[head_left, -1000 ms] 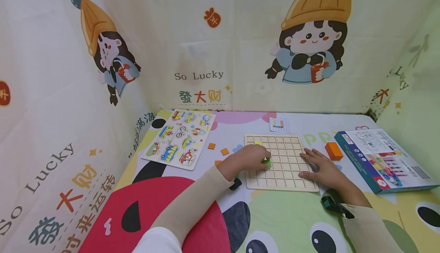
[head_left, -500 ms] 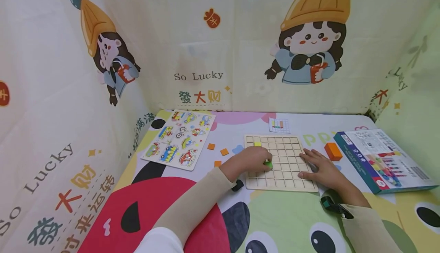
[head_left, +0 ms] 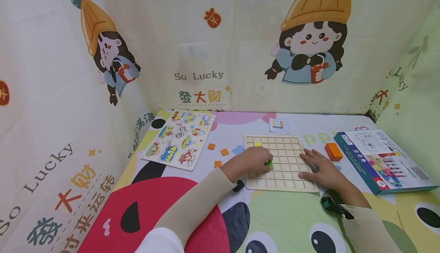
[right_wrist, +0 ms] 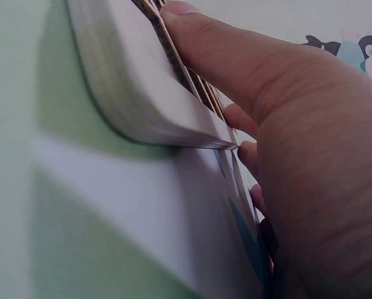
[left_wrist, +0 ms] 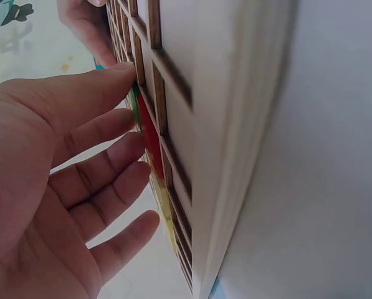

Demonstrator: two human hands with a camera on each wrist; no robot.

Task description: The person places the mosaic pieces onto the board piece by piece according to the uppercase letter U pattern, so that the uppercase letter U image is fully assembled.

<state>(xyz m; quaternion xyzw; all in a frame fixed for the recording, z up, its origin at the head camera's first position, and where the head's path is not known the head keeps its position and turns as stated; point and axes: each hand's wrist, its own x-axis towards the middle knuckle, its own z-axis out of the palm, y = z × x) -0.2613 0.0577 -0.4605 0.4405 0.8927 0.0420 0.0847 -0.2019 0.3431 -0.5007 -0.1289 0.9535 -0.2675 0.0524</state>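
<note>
At left hand (head_left: pixel 253 159), green piece (head_left: pixel 269 165), partly hidden

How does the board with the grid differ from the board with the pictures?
The grid board is pale wood divided into squares; the picture board shows colourful vehicles. The right hand rests on the grid board; no hand touches the picture board. Both are flat and rectangular.

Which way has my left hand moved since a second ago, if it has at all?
Yes, slightly: in the head view, your left hand has shifted a little rightward against the wooden grid board.
</note>
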